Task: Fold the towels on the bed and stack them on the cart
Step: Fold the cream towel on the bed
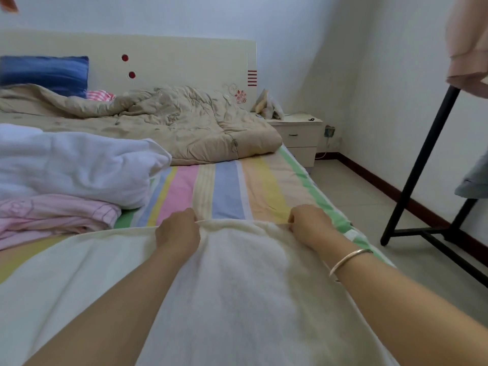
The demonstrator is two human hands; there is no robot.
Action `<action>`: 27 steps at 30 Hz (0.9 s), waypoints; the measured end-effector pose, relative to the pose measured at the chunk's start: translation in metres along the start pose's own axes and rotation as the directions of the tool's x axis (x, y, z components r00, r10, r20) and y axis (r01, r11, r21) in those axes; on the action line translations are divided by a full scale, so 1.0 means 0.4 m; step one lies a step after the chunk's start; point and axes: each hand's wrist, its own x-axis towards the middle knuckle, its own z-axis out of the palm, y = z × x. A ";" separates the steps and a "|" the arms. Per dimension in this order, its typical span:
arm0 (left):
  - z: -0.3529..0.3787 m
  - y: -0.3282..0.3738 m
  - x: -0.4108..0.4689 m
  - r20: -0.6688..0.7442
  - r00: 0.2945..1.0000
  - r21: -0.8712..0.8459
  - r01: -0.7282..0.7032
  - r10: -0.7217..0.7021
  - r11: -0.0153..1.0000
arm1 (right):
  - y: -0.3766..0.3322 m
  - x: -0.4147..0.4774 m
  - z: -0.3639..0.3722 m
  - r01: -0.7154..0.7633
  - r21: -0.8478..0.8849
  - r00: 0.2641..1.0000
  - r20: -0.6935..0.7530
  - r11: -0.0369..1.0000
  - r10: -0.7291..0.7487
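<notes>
While both arms stretch forward, your left hand curls its grip onto the far hem of the cream towel; your right hand clamps the same hem. Towel lies spread on the bed, fluffy between your arms.

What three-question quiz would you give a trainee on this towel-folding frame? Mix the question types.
1. True or false: the left hand and the right hand both grip the far edge of the cream towel.
2. The bracelet is on which wrist? A) left B) right C) both
3. Fill in: the pillow by the headboard is ____.
Key: 1 true; 2 B; 3 blue.
</notes>
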 end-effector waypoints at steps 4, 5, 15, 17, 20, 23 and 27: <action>0.030 0.043 0.004 -0.133 0.991 -0.262 -0.039 0.004 0.964 | 0.044 0.032 0.001 -0.300 0.303 0.905 -0.209 0.905 0.370; 0.041 0.058 0.001 -0.096 0.994 -0.316 -0.078 0.051 0.946 | 0.050 0.027 0.008 -0.322 0.321 0.888 -0.224 0.891 0.401; -0.013 0.039 -0.096 0.281 0.925 0.315 -0.342 0.258 0.885 | -0.083 -0.198 -0.002 0.000 0.111 0.996 0.084 0.994 -0.010; -0.036 0.009 -0.153 0.291 0.927 0.266 -0.315 0.236 0.911 | -0.174 -0.304 -0.009 0.077 0.128 0.978 0.182 0.989 -0.100; -0.108 -0.091 -0.247 0.326 0.913 0.238 -0.332 0.247 0.913 | -0.323 -0.489 -0.022 0.217 0.155 0.925 0.281 0.964 -0.254; -0.204 -0.215 -0.319 0.295 0.930 0.115 -0.264 0.221 0.958 | -0.439 -0.635 -0.035 0.272 0.214 0.894 0.304 0.938 -0.328; -0.335 -0.389 -0.398 0.160 0.973 -0.058 -0.161 0.168 0.985 | -0.584 -0.800 -0.059 0.347 0.242 0.849 0.330 0.906 -0.413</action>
